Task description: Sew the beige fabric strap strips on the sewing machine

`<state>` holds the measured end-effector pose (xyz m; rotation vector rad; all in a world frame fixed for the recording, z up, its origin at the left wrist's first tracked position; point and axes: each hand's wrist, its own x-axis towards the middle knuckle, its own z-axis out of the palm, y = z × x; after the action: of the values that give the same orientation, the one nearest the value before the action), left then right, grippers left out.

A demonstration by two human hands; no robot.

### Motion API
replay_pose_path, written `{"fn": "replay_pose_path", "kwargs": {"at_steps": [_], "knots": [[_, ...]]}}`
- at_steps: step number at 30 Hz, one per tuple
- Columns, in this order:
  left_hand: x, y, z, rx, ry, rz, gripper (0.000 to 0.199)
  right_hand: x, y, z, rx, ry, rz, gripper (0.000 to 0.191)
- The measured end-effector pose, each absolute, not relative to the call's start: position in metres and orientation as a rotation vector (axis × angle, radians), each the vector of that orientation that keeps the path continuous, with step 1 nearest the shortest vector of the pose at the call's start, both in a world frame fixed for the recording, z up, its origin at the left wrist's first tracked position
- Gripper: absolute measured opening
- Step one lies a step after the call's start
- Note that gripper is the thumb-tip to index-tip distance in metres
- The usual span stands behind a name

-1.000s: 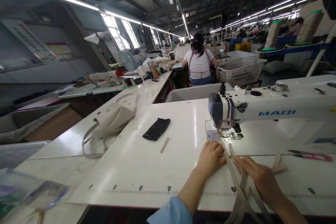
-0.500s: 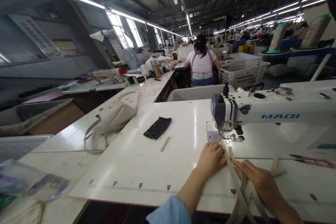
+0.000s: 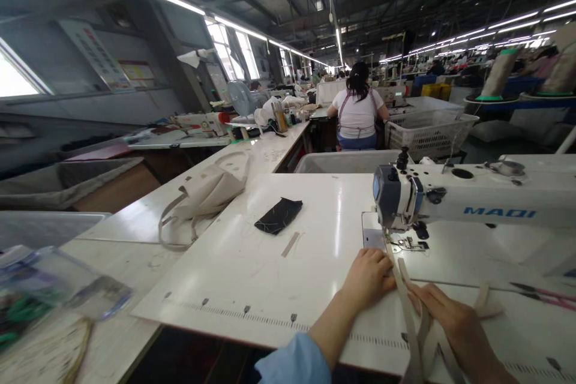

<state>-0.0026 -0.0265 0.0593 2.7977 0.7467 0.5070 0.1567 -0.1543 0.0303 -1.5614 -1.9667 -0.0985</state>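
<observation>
A beige fabric strap (image 3: 402, 297) runs from under the presser foot of the white sewing machine (image 3: 472, 195) down over the table's front edge. My left hand (image 3: 369, 273) lies just in front of the needle plate, its fingers bent and closed on the strap's left side. On the right, my right hand (image 3: 445, 315) pinches a loose end of the strap between thumb and fingers. Several lengths of strap cross and hang below the two hands. The fingertips of my left hand are partly hidden.
Pink-handled thread snips (image 3: 542, 294) and a beige scrap (image 3: 488, 305) lie right of my hands. To the left are a black fabric piece (image 3: 279, 216), a small strip (image 3: 290, 244), a beige bag (image 3: 207, 198) and a clear plastic container (image 3: 96, 294). A co-worker (image 3: 357, 111) sits ahead.
The whole view has shifted, so the table and machine appear further right. Both hands keep nearly the same place by the needle, still on the strap.
</observation>
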Motion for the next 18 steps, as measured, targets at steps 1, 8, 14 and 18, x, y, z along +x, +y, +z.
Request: {"fn": "replay_pose_path", "kwargs": {"at_steps": [1, 8, 14, 18], "knots": [[-0.0024, -0.0266, 0.0593, 2.798, 0.749, 0.507, 0.019, 0.157, -0.154, 0.0303, -1.558, -1.968, -0.095, 0.031], [-0.0021, -0.0265, 0.0586, 2.795, 0.746, 0.528, 0.018, 0.1621, -0.1515, 0.0273, -1.522, -2.015, -0.15, 0.031], [-0.002, -0.0263, 0.0587, 2.797, 0.752, 0.528, 0.02, 0.1599, -0.1526, 0.0278, -1.528, -2.0, -0.125, 0.03], [-0.0019, -0.0255, 0.059, 2.801, 0.75, 0.529, 0.02, 0.1563, -0.1532, 0.0292, -1.573, -1.953, -0.113, 0.031]]}}
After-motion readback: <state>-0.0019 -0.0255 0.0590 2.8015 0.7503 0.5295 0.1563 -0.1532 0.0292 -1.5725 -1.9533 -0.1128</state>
